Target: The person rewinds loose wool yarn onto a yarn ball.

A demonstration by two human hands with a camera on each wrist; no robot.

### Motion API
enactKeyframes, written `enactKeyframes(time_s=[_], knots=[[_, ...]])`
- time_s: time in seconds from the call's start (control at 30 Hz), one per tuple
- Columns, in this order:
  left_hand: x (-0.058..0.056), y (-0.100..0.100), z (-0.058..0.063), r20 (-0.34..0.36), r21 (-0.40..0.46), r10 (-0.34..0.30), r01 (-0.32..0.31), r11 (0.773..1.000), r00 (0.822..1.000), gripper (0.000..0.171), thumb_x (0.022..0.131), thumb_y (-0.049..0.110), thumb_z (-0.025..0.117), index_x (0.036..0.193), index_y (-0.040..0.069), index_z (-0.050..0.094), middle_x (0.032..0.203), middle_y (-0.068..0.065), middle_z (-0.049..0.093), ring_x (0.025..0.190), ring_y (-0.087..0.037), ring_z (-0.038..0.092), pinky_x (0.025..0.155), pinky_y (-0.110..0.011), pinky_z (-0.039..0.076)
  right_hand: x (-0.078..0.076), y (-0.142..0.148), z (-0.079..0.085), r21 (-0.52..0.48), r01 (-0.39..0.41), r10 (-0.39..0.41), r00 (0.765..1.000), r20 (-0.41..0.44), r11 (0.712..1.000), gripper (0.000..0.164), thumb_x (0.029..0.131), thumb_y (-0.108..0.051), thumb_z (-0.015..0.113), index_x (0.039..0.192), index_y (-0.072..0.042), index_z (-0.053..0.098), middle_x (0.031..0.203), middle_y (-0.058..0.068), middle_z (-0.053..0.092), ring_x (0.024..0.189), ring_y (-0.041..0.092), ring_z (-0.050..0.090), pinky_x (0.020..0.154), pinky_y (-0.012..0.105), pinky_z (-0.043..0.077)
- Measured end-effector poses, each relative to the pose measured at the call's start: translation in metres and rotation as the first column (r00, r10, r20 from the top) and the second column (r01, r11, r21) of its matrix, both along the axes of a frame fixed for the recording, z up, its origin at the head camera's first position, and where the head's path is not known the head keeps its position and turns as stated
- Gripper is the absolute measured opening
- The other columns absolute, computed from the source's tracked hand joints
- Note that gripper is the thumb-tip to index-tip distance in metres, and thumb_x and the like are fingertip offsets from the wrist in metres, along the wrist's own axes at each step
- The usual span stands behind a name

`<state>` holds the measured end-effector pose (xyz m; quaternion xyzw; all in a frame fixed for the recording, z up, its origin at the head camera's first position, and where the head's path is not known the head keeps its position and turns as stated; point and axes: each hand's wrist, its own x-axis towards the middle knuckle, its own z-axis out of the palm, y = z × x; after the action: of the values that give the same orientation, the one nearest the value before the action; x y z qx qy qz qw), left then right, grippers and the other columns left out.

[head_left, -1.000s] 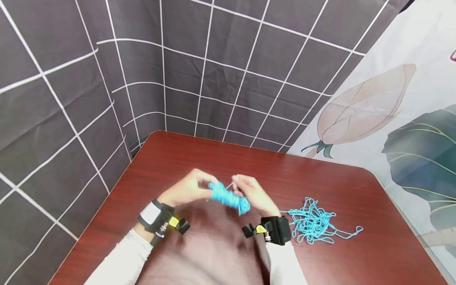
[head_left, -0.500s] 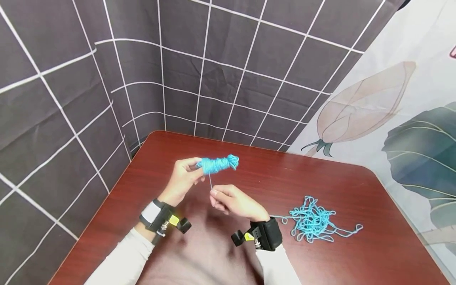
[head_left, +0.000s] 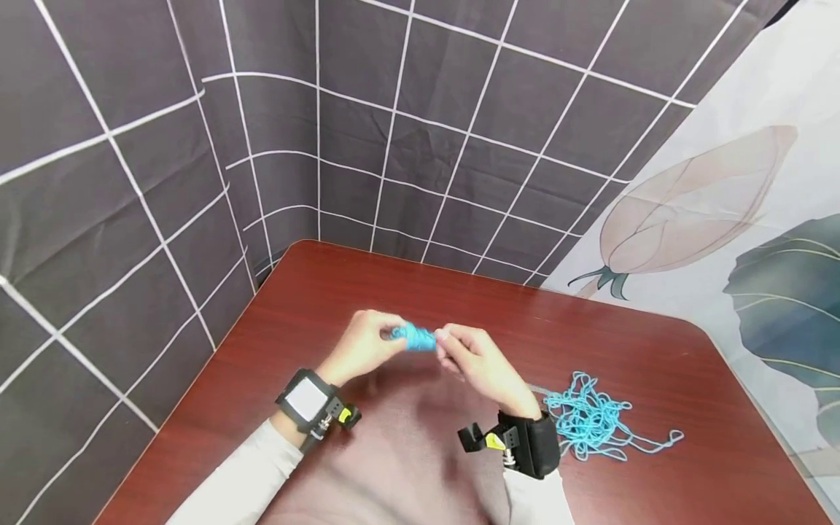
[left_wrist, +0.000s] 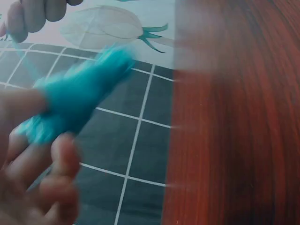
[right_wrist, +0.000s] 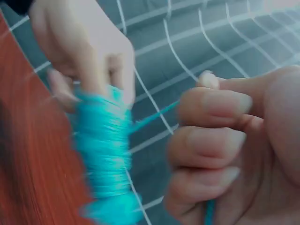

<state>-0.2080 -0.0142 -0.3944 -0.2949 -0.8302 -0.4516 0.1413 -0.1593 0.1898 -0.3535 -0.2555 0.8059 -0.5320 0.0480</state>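
Blue cord wound into a bundle [head_left: 418, 337] juts rightward from the left hand [head_left: 364, 346], which pinches one end between thumb and fingers, presumably to leave the wound middle uncovered. Just right of the bundle, the right hand [head_left: 475, 361] is curled around a single strand [right_wrist: 154, 116], apparently to hold it taut. Beyond that hand's wrist, to the right, a loose heap [head_left: 590, 419] lies on the desk [head_left: 328, 292], likely there so cord can run freely. Both wrist views show the strand crossing between the hands, indistinct from the head; only the head view shows the heap.
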Motion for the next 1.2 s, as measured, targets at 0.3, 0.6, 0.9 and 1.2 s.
enactKeyframes(time_s=[0.3,0.6,0.9,1.2], knots=[[0.002,-0.016,0.008,0.331,0.708,-0.343,0.009,0.706,0.879,0.009,0.084,0.006,0.063,0.091,0.004,0.068,0.055,0.001,0.056,0.049,-0.015,0.047,0.040,-0.017,0.036,-0.014,-0.007,-0.029,-0.040,-0.146,0.149,0.985,0.086,0.988,0.034,0.098,-0.018,0.042,0.068,-0.002,0.047,0.055,0.007,0.035,0.045,0.016,0.032,0.042,0.023,0.029],[0.003,-0.007,0.006,0.217,0.183,-0.436,0.403,0.897,0.873,0.011,0.076,0.004,0.066,0.082,0.012,0.071,0.065,-0.002,0.061,0.057,-0.009,0.050,0.048,-0.025,0.046,-0.014,0.021,-0.016,-0.186,0.138,-0.131,0.990,0.049,0.973,0.035,0.098,-0.017,0.042,0.070,0.004,0.045,0.049,0.000,0.030,0.040,0.013,0.026,0.038,0.027,0.021],[-0.002,-0.007,0.007,0.148,0.332,0.107,-0.151,0.931,0.983,0.017,0.075,0.006,0.067,0.091,0.005,0.072,0.074,-0.004,0.069,0.060,-0.017,0.060,0.052,-0.026,0.052,-0.003,-0.001,-0.004,0.050,-0.082,0.081,0.997,0.014,0.995,0.033,0.098,-0.020,0.042,0.070,-0.003,0.049,0.055,0.006,0.036,0.044,0.014,0.034,0.040,0.024,0.031],[0.000,-0.010,0.010,0.228,0.354,-0.429,0.336,0.873,0.874,0.011,0.076,0.002,0.067,0.087,0.002,0.069,0.065,0.001,0.061,0.054,-0.018,0.051,0.046,-0.022,0.043,-0.014,0.017,-0.016,-0.261,0.118,-0.066,0.978,0.200,0.958,0.034,0.099,-0.022,0.041,0.071,-0.003,0.044,0.056,0.000,0.032,0.047,0.013,0.029,0.043,0.026,0.022]])
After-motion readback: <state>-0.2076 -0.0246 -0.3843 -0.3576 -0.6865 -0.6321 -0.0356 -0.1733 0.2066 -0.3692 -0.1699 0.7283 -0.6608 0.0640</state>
